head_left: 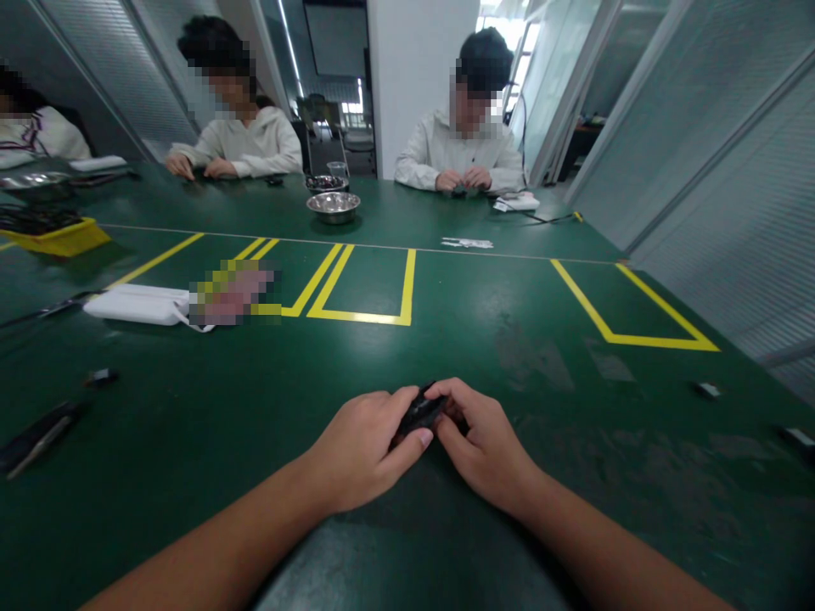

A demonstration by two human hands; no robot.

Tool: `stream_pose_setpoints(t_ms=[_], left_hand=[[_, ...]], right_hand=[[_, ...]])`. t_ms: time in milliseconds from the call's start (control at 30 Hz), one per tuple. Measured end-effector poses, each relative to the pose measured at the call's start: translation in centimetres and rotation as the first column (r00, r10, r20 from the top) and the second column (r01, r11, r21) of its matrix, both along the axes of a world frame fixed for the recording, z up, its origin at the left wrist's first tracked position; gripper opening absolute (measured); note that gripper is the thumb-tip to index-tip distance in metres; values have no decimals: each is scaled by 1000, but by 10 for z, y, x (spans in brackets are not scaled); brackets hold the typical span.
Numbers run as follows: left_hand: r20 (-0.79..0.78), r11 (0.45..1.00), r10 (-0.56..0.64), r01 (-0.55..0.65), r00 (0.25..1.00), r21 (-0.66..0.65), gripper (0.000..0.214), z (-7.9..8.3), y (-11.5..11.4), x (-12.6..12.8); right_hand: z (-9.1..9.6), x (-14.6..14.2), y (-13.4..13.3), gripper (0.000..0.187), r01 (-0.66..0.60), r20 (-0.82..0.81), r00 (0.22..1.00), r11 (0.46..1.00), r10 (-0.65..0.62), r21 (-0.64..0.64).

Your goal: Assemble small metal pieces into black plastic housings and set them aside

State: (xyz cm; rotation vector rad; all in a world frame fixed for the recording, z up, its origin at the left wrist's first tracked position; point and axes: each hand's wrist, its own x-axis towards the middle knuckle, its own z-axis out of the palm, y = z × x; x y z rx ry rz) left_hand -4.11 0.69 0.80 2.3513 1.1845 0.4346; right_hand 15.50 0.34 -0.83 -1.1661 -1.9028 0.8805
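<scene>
Black part (420, 413) is being pinched between left hand (360, 450) and right hand (487, 445), wrists bracing on the near table (191, 407).

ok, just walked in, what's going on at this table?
The camera wearer's left hand and right hand both grip a small black part, low over the green table. Across it, one co-worker and a second co-worker, both in pale tops, handle small items, a steel bowl between them.

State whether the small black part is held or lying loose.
Held: left hand and right hand both pinch the black part.
</scene>
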Motion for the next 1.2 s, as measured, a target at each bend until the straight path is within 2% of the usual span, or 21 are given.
stream_pose_setpoints(t_ms=[267, 1200], left_hand=[[-11, 1000, -20, 20, 1000, -13, 32, 2, -1, 0], [-33, 999, -25, 26, 999, 36, 34, 2, -3, 1]], right_hand=[[1, 0, 0, 26, -59, 36, 998, 998, 58, 18], [4, 0, 0, 30, -65, 66, 996, 997, 61, 51]])
